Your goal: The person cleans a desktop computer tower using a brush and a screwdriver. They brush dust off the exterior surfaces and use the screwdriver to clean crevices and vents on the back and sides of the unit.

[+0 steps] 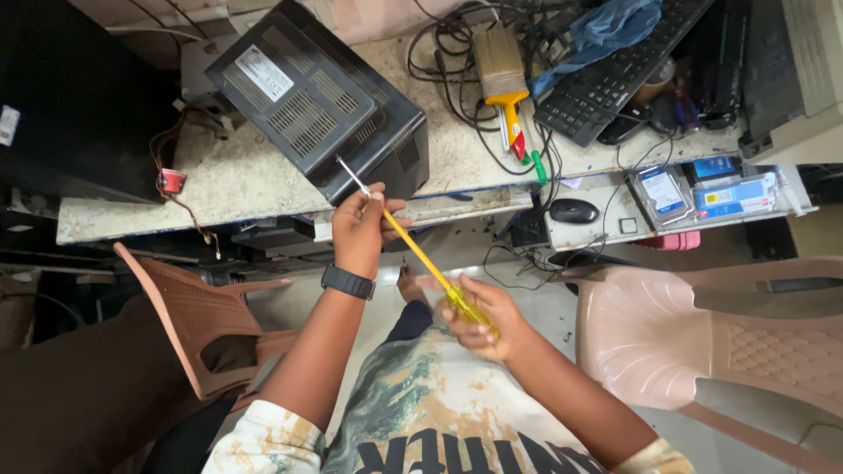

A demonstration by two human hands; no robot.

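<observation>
**Both Hands on a Long Yellow Screwdriver**

The speckled stone surface (237, 180) ran across the far side of the scene, cluttered toward the right. A black vented metal case (320, 96) sat tilted on it, one corner hanging over the near edge. Two plastic chairs flanked the person: a pink one (702, 338) on the right and a brown one (198, 320) on the left, near the knees. Farther right on the surface lay a black keyboard (615, 70) with a blue cloth (615, 26) partly over it, beside a tangle of dark cables (457, 44). A wide paintbrush (502, 83) with a yellow and red handle rested among those cables. A black mouse (574, 211) sat on a lower shelf just below the edge.

The left hand (360, 233), a black watch (348, 283) on its wrist, had its fingers pinching the shaft of the yellow screwdriver (417, 254) near the metal tip, which lay against the case's near corner. The right hand (487, 316) gripped the clear yellow handle, fingers curled and pressed together around it, nearer the body. The tool slanted from near right to far left between them.
</observation>
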